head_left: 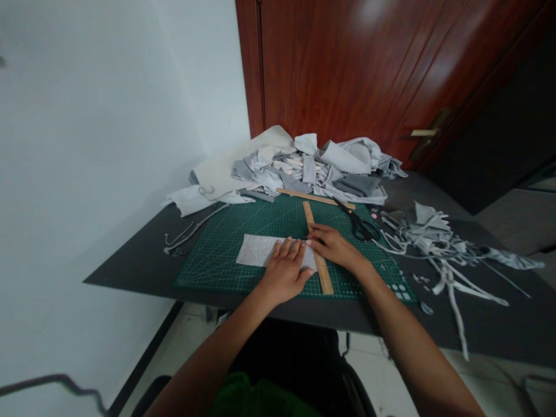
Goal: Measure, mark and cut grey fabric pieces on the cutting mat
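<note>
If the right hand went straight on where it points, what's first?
The right hand would likely meet the left hand first, its fingers lying close ahead on the pale grey cloth; depth is unclear, so it might just clear them.

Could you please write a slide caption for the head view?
Left hand flat on pale fabric, right hand over a wooden ruler, on a green cutting mat.

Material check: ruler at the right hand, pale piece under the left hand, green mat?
Ruler: probably wood, fairly matte; tan, wood-like colour.
Pale piece: likely fabric, matte; mottled, no shine.
Green mat: perhaps plastic or rubber, dull; flat sheet, printed-looking grid.
</note>
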The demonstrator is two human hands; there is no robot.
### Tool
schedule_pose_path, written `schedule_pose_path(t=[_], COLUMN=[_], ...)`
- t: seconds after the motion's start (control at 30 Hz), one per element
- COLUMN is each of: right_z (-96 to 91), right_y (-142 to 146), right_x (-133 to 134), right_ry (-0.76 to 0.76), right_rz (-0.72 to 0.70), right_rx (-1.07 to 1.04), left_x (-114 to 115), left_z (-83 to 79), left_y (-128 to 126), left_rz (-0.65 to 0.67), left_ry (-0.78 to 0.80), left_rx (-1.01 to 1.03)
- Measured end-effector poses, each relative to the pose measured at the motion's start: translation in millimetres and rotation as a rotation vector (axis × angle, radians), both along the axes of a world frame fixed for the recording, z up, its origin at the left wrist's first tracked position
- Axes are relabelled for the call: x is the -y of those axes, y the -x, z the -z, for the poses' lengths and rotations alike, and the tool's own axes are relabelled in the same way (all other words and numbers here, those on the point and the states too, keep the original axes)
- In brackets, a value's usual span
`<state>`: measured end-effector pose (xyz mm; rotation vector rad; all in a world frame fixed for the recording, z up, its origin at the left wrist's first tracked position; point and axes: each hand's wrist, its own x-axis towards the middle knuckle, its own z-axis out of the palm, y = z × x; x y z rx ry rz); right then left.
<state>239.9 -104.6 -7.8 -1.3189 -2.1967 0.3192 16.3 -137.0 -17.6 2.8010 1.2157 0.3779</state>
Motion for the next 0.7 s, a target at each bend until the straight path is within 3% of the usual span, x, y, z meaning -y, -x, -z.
schedule_pose_path(t=[0.27,0.43,0.5,0.57,0.7], right_z=[-2.1,0.5,-2.6,-6.2,-7.8], right_y=[-27.4,-34.6,-41.9,-50.7,-62.0], right_x=[-3.9,-6.4,-5.0,-1.5,9.1], right_ry=[0.111,0.077,0.014,-0.034,0.082], right_rz=[0.070,0.118,0.245,0.477,0.949], right_rx=[-0.083,-0.087,-0.039,0.067,0.367], left_x=[2.1,-7.9,-12.7,-14.4,-3.8], left_z=[-5.9,-9.4,-11.7,-14.3,-17.0], left_y=[10.2,33.4,44.1,50.5,45.9], left_rz=[0.019,0.056,0.061,0.040,0.027], left_ry=[0.054,0.021,0.012,-0.009,-0.083], left_rx=[0.051,0.106,0.117,0.136,0.172])
